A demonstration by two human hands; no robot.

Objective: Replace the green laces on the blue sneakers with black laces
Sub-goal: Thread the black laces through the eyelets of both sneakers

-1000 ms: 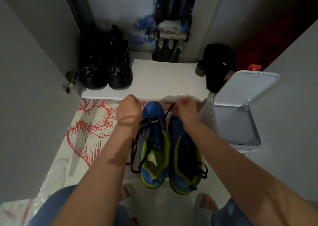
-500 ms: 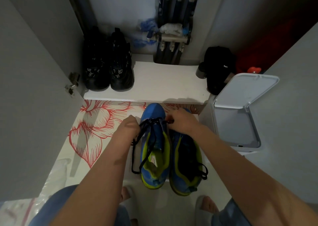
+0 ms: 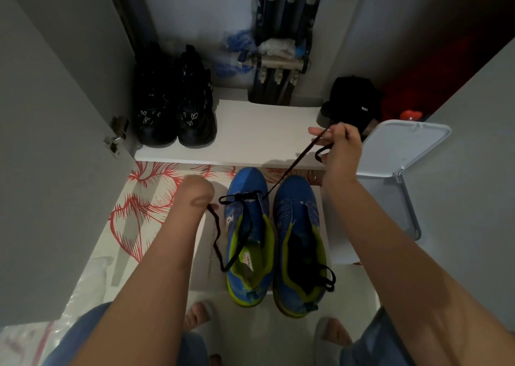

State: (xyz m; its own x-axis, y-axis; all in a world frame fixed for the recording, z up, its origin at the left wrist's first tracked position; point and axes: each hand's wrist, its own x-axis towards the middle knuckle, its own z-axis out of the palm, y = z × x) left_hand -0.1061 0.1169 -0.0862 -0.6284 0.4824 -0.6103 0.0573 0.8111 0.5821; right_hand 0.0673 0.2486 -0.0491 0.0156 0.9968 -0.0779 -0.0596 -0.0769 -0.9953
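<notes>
Two blue sneakers with lime lining stand side by side on the floor, the left sneaker point(image 3: 248, 234) and the right sneaker point(image 3: 299, 243). A black lace point(image 3: 242, 198) runs through the left sneaker's front eyelets. My right hand point(image 3: 338, 153) is raised up and to the right, pinching one end of this lace and drawing it taut. My left hand point(image 3: 196, 195) is bent down beside the left sneaker, its fingers hidden; the lace's other end point(image 3: 216, 237) trails from it. Another black lace point(image 3: 324, 278) lies across the right sneaker's collar.
A white shelf point(image 3: 250, 131) behind the sneakers holds a pair of black shoes point(image 3: 174, 106) and a black cap point(image 3: 354, 100). A white bin with an open lid point(image 3: 401, 148) stands at the right. A red-patterned mat point(image 3: 147, 198) lies at the left. My feet point(image 3: 198, 315) are below.
My right hand rose from the left sneaker's toe area up and to the right, pulling the lace taut. My left hand stayed low beside the sneaker.
</notes>
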